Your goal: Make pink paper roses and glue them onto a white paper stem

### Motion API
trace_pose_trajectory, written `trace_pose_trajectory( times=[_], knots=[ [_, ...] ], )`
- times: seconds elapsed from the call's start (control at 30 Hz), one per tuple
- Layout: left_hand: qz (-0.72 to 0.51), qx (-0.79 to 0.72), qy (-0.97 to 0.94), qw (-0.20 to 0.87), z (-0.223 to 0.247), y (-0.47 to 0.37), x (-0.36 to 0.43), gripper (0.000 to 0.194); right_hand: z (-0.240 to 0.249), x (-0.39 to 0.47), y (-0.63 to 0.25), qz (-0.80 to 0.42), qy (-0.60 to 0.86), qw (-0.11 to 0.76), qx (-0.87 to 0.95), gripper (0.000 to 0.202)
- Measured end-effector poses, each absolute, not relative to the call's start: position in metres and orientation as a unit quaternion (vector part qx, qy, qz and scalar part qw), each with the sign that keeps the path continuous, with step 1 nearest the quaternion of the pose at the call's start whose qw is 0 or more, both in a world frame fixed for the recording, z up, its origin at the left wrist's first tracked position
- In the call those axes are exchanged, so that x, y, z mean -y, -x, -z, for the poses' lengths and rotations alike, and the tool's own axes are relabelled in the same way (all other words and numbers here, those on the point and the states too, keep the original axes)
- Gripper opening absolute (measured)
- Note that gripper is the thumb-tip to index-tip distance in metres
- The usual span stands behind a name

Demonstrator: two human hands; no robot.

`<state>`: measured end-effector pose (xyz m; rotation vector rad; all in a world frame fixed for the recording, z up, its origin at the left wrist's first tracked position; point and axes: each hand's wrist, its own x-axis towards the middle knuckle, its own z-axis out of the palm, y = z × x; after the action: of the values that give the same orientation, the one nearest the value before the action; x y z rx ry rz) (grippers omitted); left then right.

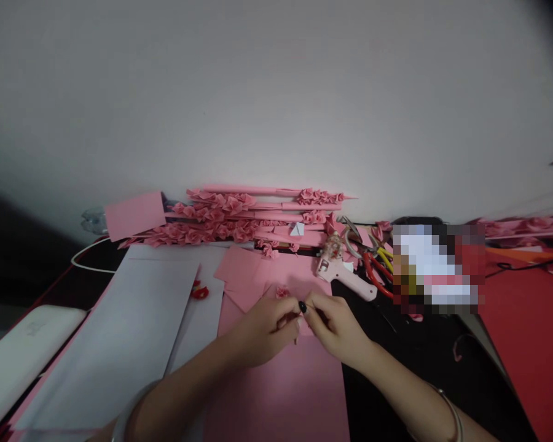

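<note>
My left hand [265, 331] and my right hand [341, 328] meet over a pink paper sheet [281, 393], fingertips pinched together. What lies between them is too small and covered to make out; a small dark round spot shows where they meet. Just beyond my left fingers sits a little pink paper flower [282, 292]; whether it is held or lying there I cannot tell. Smaller pink paper pieces [244, 276] overlap at the sheet's far end. A pale pink hot glue gun [345, 276] lies beyond my right hand.
Pink paper flower stems [225, 230] are piled along the wall. White sheets [115, 331] and a red flower-like piece [200, 291] lie left, beside a white box-shaped device [32, 344]. Red-handled pliers [375, 273] lie right, before a blurred patch and red paper [529, 337].
</note>
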<state>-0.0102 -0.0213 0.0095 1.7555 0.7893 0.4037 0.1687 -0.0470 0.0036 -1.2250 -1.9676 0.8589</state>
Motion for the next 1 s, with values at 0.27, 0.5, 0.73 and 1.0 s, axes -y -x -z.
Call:
trace_pose_trajectory(
  times=[0.27, 0.5, 0.73, 1.0],
  knots=[
    [-0.158, -0.342, -0.718, 0.585, -0.0111, 0.0098, 0.0165, 0.014, -0.0018, 0.0453, -0.1676, -0.344, 0.476, 0.331, 0.738, 0.026],
    [-0.170, -0.349, -0.690, 0.611, -0.0102, 0.0111, 0.0180, 0.013, -0.0031, 0.0448, -0.1689, -0.356, 0.469, 0.321, 0.742, 0.030],
    [-0.172, -0.333, -0.685, 0.624, -0.0099, 0.0110, 0.0178, 0.013, -0.0023, 0.0476, -0.1680, -0.326, 0.479, 0.331, 0.745, 0.030],
    [-0.257, -0.360, -0.645, 0.623, -0.0126, 0.0115, 0.0164, 0.014, -0.0041, 0.0439, -0.1693, -0.313, 0.518, 0.388, 0.696, 0.028]
  ],
)
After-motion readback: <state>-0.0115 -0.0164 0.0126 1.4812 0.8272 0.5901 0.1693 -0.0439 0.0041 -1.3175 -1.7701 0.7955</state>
